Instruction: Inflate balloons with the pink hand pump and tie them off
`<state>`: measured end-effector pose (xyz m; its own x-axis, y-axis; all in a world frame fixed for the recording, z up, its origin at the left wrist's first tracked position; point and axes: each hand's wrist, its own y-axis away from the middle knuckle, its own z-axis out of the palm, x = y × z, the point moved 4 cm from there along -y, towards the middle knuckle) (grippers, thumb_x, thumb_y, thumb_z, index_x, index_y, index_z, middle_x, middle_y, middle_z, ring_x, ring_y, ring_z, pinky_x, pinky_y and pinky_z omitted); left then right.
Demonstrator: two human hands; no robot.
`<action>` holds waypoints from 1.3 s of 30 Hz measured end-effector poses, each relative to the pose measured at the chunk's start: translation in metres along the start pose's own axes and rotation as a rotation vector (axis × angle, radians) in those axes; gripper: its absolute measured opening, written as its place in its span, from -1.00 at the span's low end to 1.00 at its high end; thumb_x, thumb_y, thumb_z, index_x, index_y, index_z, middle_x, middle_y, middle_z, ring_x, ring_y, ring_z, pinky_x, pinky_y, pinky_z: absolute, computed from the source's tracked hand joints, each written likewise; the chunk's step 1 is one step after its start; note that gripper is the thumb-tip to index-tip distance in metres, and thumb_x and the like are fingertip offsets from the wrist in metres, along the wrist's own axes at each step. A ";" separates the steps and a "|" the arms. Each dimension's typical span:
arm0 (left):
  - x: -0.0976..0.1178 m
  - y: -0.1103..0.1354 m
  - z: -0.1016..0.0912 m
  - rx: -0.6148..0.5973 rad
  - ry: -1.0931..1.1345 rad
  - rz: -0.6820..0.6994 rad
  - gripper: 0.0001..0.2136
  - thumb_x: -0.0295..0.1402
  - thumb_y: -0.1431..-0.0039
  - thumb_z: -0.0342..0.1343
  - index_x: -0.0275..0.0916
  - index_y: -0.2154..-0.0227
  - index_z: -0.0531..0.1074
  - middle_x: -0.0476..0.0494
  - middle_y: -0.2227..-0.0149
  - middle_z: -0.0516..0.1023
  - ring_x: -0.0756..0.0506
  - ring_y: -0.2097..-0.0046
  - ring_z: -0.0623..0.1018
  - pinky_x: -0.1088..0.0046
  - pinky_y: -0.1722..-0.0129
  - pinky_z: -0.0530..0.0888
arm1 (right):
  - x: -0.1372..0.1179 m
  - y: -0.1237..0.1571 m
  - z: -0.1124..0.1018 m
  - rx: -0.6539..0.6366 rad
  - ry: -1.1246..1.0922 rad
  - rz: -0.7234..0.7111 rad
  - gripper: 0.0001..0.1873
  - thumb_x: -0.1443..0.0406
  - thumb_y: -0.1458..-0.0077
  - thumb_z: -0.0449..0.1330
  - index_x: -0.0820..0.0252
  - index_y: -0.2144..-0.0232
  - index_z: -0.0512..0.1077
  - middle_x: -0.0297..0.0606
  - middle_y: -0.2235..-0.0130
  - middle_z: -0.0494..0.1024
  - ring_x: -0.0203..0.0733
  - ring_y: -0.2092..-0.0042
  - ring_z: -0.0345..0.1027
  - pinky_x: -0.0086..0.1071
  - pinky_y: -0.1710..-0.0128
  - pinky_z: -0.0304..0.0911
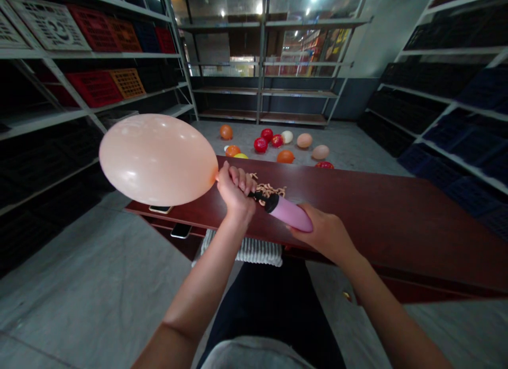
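A large peach balloon [159, 160], blown up, points left from my left hand [235, 186], whose fingers are closed around its neck and the black nozzle end of a hand pump. The pump [291, 213] has a pink barrel with a black collar. My right hand [325, 231] is wrapped around the far end of the pink barrel. Just behind the nozzle, a small heap of uninflated peach balloons [272, 189] lies on the dark red table [357, 199]. How the balloon's mouth sits on the nozzle is hidden by my left fingers.
Several inflated balloons, among them an orange one [286, 156] and a red one [261, 144], lie on the floor beyond the table. A phone [181, 231] rests below the tabletop at left. Shelves with crates [93, 88] line the sides; a metal rack [261, 93] stands behind.
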<state>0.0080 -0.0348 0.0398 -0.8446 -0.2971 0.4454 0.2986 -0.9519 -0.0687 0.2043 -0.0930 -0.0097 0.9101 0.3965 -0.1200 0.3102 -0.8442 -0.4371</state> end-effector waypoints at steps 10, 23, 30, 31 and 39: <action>-0.004 -0.003 -0.005 -0.018 0.004 -0.086 -0.50 -0.38 -0.38 -0.19 -0.22 0.73 -0.07 0.08 0.77 -0.10 0.09 0.75 -0.01 0.49 0.72 0.01 | -0.008 -0.003 0.007 0.065 0.063 -0.055 -0.54 0.00 -0.15 0.17 0.17 0.03 0.37 -0.19 0.19 0.63 -0.09 0.25 0.54 -0.35 0.33 0.26; 0.019 -0.033 -0.019 0.000 0.000 -0.059 -0.52 -0.37 -0.39 -0.21 -0.23 0.71 -0.10 0.10 0.76 -0.10 0.10 0.74 -0.02 0.50 0.69 0.01 | 0.052 0.030 0.006 0.147 0.327 -0.131 -0.59 0.06 -0.23 0.10 0.24 0.06 0.43 -0.11 0.20 0.61 -0.11 0.26 0.50 -0.34 0.27 0.26; -0.003 -0.037 -0.012 0.037 0.021 -0.047 -0.52 -0.33 -0.38 -0.15 -0.22 0.70 -0.07 0.11 0.76 -0.07 0.10 0.75 0.00 0.50 0.69 0.02 | 0.076 0.035 0.013 0.176 0.285 -0.043 -0.62 0.13 -0.15 0.13 0.22 0.04 0.40 -0.09 0.18 0.60 -0.05 0.23 0.50 -0.27 0.24 0.33; -0.005 -0.037 -0.011 0.043 0.032 -0.034 -0.52 -0.34 -0.38 -0.16 -0.22 0.70 -0.07 0.11 0.76 -0.07 0.10 0.75 0.00 0.50 0.69 0.02 | 0.076 0.032 0.012 0.182 0.285 -0.015 -0.62 0.15 -0.13 0.13 0.21 0.05 0.40 -0.10 0.19 0.59 -0.04 0.24 0.50 -0.26 0.25 0.33; -0.030 -0.021 -0.007 0.066 0.087 -0.005 -0.54 -0.39 -0.33 -0.12 -0.22 0.73 -0.01 0.10 0.76 -0.04 0.09 0.75 0.02 0.50 0.71 0.02 | 0.051 0.002 0.009 0.203 0.291 0.039 -0.73 0.16 -0.08 0.19 0.17 0.20 0.40 -0.15 0.24 0.60 -0.06 0.29 0.49 -0.30 0.34 0.25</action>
<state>0.0242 -0.0060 0.0218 -0.8809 -0.3003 0.3657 0.3203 -0.9473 -0.0063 0.2485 -0.0717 -0.0253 0.9693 0.2218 0.1060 0.2397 -0.7563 -0.6087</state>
